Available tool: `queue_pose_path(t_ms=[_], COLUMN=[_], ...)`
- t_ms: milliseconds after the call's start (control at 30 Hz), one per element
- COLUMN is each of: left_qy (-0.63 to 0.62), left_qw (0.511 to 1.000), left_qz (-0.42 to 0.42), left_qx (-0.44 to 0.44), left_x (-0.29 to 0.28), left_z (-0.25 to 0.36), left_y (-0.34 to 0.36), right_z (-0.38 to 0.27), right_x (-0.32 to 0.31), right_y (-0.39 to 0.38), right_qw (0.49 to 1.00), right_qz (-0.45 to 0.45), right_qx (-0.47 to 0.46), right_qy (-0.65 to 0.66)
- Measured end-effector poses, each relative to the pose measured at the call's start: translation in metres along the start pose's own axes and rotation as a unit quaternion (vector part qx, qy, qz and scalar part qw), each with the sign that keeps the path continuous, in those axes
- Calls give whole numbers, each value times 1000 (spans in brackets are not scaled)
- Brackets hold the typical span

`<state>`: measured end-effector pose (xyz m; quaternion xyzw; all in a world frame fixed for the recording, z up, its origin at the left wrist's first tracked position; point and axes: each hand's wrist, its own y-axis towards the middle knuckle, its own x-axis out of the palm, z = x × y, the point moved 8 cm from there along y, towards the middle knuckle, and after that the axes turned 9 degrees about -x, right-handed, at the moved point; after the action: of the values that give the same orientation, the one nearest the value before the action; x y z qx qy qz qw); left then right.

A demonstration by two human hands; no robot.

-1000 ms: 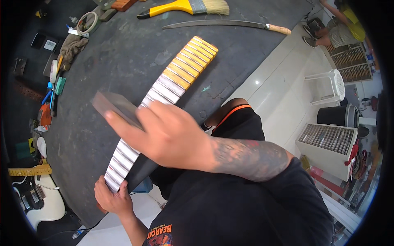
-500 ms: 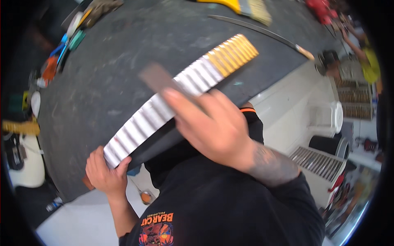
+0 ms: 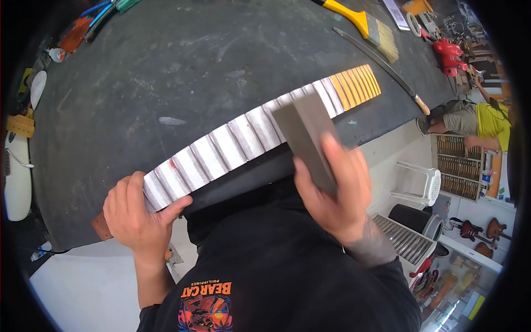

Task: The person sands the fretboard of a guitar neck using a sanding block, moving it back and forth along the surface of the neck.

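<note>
A long guitar neck (image 3: 249, 139) lies diagonally on the dark mat, its frets showing between white masking strips, with yellow ones at the right end. My left hand (image 3: 138, 218) grips the white left end, fingers over the far edge and thumb at the near edge. My right hand (image 3: 340, 196) is closed on a dark grey-brown rectangular block (image 3: 304, 146), which is held at a slant over the neck's right part, its upper end overlapping the white strips. Whether the block touches the frets I cannot tell. A yellow-handled brush (image 3: 354, 16) and a wooden-handled file (image 3: 381, 63) lie beyond the neck.
Dark bench mat (image 3: 99, 99), tools at its upper left, red power tool (image 3: 448, 55) upper right. A white guitar body (image 3: 17, 188) sits far left. A person in yellow (image 3: 489, 122) is at right, near a white stool (image 3: 415, 182), slotted racks (image 3: 456, 160) and a black bin (image 3: 415, 221).
The view has turned, so the neck lies flatter across it. My right hand and block moved rightward along the neck, the block now pointing more up-down. My left hand keeps gripping the end.
</note>
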<state>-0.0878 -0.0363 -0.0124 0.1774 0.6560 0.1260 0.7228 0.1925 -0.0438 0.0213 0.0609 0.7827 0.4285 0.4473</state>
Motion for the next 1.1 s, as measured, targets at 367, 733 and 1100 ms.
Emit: queue_pose_path(t_ms=[367,733,1100], left_qy=[7,6,-1], left_qw=[1000,1000,1000], left_qz=[-8,-22,-26], left_qx=[-5,-8,-13], left_x=[0,2,5], left_z=[-6,-7,-8], left_y=[-2,-2,-2], right_z=[13,23,23], right_x=[27,50,37], right_y=[30,52,37], right_qw=[999,1000,1000], right_qz=[-43,-23,-1], right_qx=[15,-1,-9], right_qy=[-16,3,1])
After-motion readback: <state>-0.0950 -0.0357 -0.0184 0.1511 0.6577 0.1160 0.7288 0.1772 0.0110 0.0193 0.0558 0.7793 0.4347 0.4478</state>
